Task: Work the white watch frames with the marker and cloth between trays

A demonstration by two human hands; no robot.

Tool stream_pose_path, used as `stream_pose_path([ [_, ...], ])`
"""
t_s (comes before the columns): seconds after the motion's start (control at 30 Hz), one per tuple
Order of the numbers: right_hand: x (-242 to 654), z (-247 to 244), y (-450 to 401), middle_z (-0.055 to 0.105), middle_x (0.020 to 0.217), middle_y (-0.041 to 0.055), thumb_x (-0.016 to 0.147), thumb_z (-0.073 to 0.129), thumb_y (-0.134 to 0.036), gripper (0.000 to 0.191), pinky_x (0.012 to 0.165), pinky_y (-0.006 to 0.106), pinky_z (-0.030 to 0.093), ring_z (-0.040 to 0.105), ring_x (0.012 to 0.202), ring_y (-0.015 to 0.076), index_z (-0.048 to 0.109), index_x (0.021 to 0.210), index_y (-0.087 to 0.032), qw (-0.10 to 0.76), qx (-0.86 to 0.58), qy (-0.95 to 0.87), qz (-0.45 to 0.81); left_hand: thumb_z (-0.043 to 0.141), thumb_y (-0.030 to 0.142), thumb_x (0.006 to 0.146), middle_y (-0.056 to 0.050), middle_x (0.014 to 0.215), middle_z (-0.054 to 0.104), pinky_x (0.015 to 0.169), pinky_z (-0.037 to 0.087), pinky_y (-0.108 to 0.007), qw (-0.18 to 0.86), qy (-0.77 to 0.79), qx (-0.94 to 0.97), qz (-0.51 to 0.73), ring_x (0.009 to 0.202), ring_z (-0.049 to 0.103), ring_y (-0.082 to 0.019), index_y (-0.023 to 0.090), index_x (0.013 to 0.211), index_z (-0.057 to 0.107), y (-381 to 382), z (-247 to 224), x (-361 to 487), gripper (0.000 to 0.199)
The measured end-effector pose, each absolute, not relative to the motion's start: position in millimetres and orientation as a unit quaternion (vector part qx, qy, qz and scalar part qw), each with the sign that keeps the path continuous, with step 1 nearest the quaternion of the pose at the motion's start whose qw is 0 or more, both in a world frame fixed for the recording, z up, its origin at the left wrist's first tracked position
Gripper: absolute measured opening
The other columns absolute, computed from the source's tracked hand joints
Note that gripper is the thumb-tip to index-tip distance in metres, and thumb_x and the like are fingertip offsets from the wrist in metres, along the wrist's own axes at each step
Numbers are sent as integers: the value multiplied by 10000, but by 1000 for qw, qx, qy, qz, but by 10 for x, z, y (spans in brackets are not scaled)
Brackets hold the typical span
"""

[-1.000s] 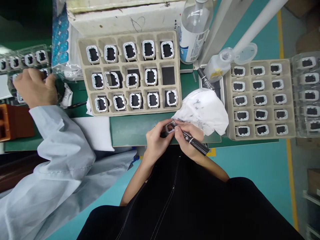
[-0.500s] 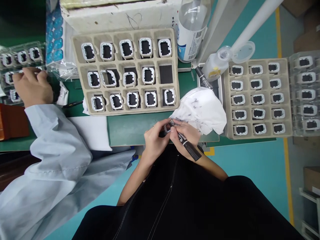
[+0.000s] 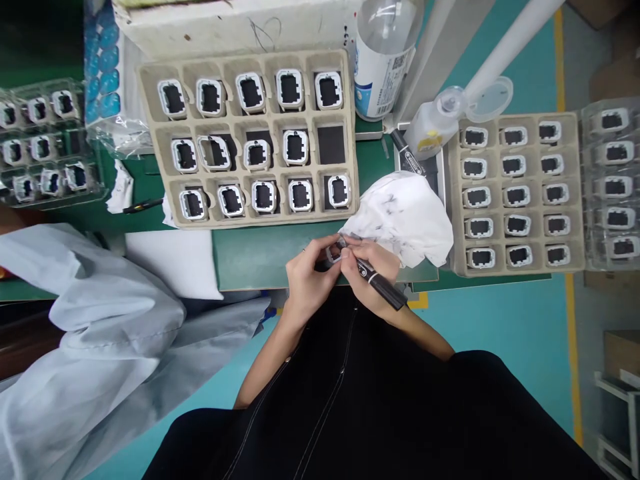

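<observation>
Between the fingers of my left hand (image 3: pixel 311 275) is a small rounded-square frame (image 3: pixel 334 253), largely covered by both hands. My right hand (image 3: pixel 373 267) grips a black marker pen (image 3: pixel 386 289), its tip end at the frame and its back end toward me. Just beyond the hands lies a white cloth (image 3: pixel 400 217) with dark smudges, at the table's front edge. Similar white frames with dark openings sit in a beige pulp tray (image 3: pixel 250 219) ahead of my hands; one compartment on its right side holds no frame.
Right of the cloth is a second filled pulp tray (image 3: pixel 455 263), beside a clear plastic tray (image 3: pixel 590 263). A large bottle (image 3: pixel 377 73), a small squeeze bottle (image 3: pixel 433 127) and another marker (image 3: pixel 407 152) stand or lie behind. At left are a co-worker's sleeve (image 3: pixel 95 300) and white paper (image 3: pixel 173 263).
The co-worker's hand has drawn back from the clear tray at left, out of view. My marker has tilted slightly; my hands stay together around the small frame.
</observation>
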State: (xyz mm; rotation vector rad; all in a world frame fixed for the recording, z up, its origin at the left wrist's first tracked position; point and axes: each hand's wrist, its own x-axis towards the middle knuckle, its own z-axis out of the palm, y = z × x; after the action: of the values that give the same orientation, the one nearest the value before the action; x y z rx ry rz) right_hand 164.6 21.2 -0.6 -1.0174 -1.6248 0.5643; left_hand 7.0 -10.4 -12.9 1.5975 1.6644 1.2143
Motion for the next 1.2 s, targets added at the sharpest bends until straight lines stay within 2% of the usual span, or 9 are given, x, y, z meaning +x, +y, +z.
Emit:
stream_pose_path([
  [0.17, 1585, -56, 246, 849, 809, -61, 1104, 773, -140, 203, 947, 408, 875, 895, 732, 205, 760, 1042, -333, 558, -377, -731, 110, 785, 258, 1122, -17, 1079, 939, 838, 712, -233, 235, 591, 610, 472, 842, 861, -140, 239, 1327, 887, -91, -112, 69, 230],
  [0.33, 1622, -34, 211, 900, 920, -3, 1170, 753, -259, 156, 878, 409, 854, 960, 951, 257, 757, 1023, -308, 539, -451, -680, 208, 868, 285, 1094, -19, 1102, 946, 879, 733, -250, 235, 595, 606, 472, 877, 881, -153, 253, 1343, 888, -92, -124, 86, 251],
  [0.47, 1647, -19, 207, 889, 910, -15, 1168, 763, -246, 169, 891, 386, 830, 956, 930, 241, 742, 1011, -305, 548, -442, -661, 259, 891, 351, 1087, -39, 1129, 949, 895, 748, -275, 258, 608, 588, 466, 915, 892, -173, 243, 1328, 887, -92, -134, 88, 264],
  [0.67, 1657, -60, 193, 926, 975, 2, 1146, 764, -221, 122, 960, 424, 844, 974, 1047, 279, 780, 1099, -333, 527, -428, -704, 208, 848, 430, 1124, -38, 1098, 944, 859, 754, -281, 256, 612, 590, 460, 865, 876, -168, 242, 1316, 893, -93, -152, 77, 273],
  [0.77, 1646, -65, 181, 917, 964, 0, 1164, 762, -247, 123, 939, 435, 839, 969, 1011, 273, 768, 1065, -319, 536, -444, -679, 233, 863, 425, 1118, -50, 1156, 952, 896, 762, -298, 252, 616, 591, 457, 927, 895, -184, 252, 1330, 894, -100, -157, 83, 275],
  [0.87, 1637, -52, 186, 906, 944, -4, 1163, 763, -229, 147, 901, 413, 831, 964, 982, 260, 753, 1041, -309, 550, -436, -672, 236, 883, 387, 1105, -41, 1128, 949, 888, 753, -284, 257, 605, 589, 470, 900, 885, -173, 251, 1327, 892, -99, -150, 86, 260],
  [1.07, 1673, -40, 173, 913, 941, 1, 1130, 802, -216, 175, 1018, 485, 838, 970, 994, 285, 736, 993, -302, 543, -428, -664, 283, 896, 405, 1077, -46, 1148, 949, 907, 768, -297, 295, 612, 576, 453, 934, 905, -190, 247, 1354, 883, -74, -130, 58, 320],
  [1.2, 1681, -52, 158, 935, 994, 19, 1144, 798, -247, 156, 997, 473, 836, 979, 1056, 298, 735, 1010, -296, 550, -440, -650, 286, 941, 413, 1034, -49, 1146, 950, 920, 783, -303, 327, 604, 561, 462, 953, 928, -205, 240, 1351, 874, -55, -128, 55, 368],
])
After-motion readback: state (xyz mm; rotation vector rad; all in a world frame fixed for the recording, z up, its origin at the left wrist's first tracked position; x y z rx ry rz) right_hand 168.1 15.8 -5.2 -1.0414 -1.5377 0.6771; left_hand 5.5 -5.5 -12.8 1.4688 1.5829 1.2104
